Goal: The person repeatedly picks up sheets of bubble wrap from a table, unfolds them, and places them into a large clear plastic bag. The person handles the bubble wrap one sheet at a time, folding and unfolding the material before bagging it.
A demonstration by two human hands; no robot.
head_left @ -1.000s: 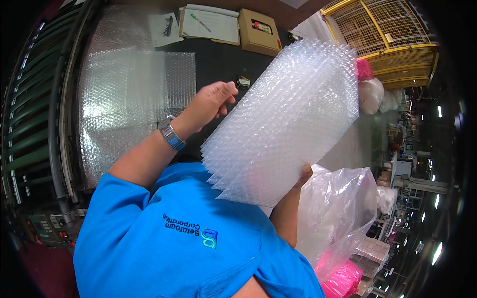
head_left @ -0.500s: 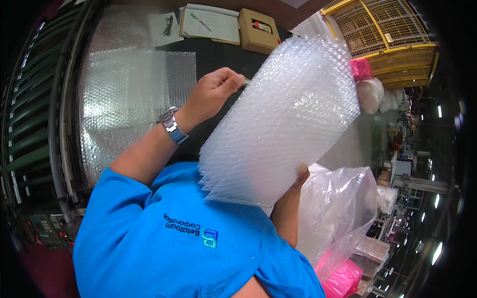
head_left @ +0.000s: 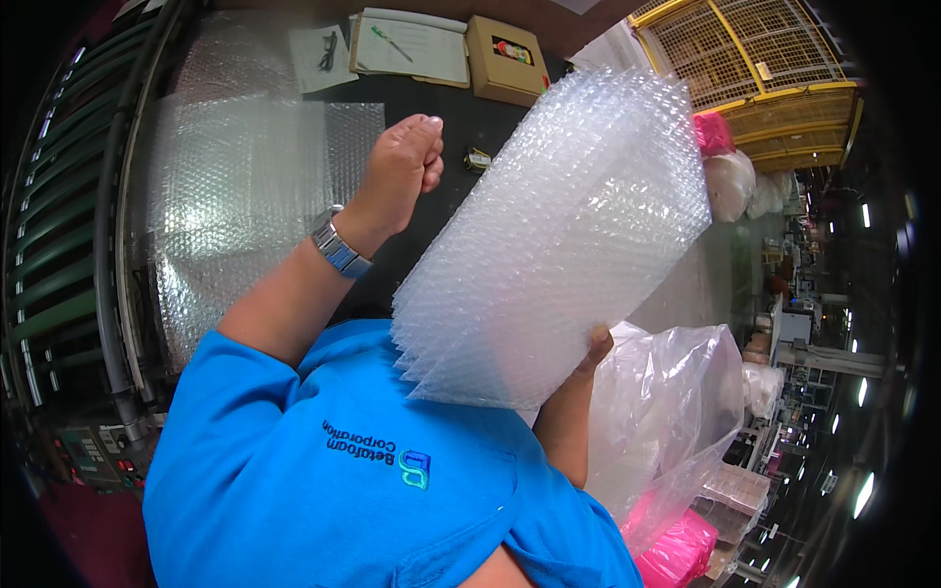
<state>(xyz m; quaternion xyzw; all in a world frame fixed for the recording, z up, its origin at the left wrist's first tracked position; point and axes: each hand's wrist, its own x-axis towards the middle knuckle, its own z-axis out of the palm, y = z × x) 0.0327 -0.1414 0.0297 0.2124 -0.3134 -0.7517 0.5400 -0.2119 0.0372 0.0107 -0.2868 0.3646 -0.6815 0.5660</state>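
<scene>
The right hand (head_left: pixel 593 345) is gripping the lower edge of a stack of bubble wrap sheets (head_left: pixel 559 245), fingers pinched on it, and is holding the stack tilted up toward two o'clock in front of the blue shirt (head_left: pixel 343 470). The left hand (head_left: pixel 402 167) is hanging just beside the stack at its ten o'clock, fingers curled together on nothing, with a metal wristwatch (head_left: pixel 338 245) showing below it. A clear plastic bag (head_left: pixel 676 412) is sitting at the stack's five o'clock, and more bubble wrap (head_left: pixel 235 196) is lying flat on the dark table (head_left: pixel 490 122) at nine o'clock.
</scene>
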